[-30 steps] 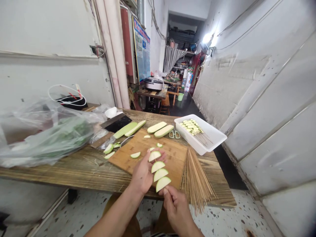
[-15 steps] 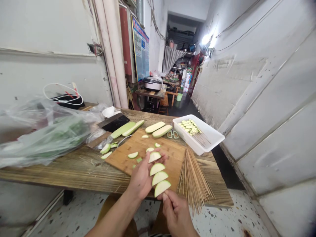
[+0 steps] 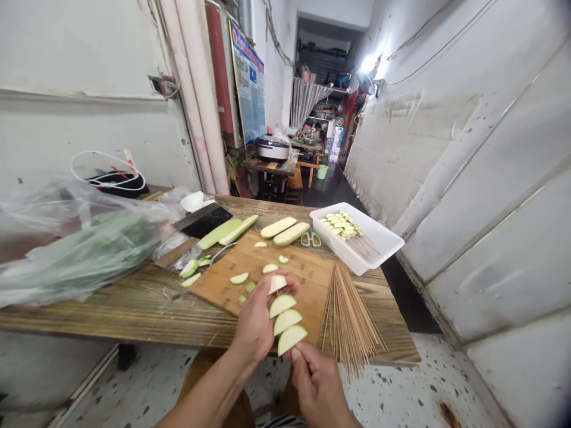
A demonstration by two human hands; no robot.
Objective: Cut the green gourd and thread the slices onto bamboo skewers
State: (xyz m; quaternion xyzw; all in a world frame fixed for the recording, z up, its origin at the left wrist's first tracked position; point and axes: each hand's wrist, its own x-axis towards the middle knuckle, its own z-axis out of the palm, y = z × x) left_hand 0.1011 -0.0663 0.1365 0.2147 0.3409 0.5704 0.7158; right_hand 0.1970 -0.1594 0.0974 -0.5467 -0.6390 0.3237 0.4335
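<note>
View drifts slightly left, hands nearly unmoved. Right hand (image 3: 319, 386) pinches lowest of fanned half-moon squash slices (image 3: 282, 315); left hand (image 3: 254, 321) open, slices resting across fingers, above bamboo cutting board (image 3: 303, 285). Bamboo skewers (image 3: 350, 315) just right of board; white plastic tray (image 3: 379, 235) beyond; rice cooker (image 3: 273, 148) far off.
</note>
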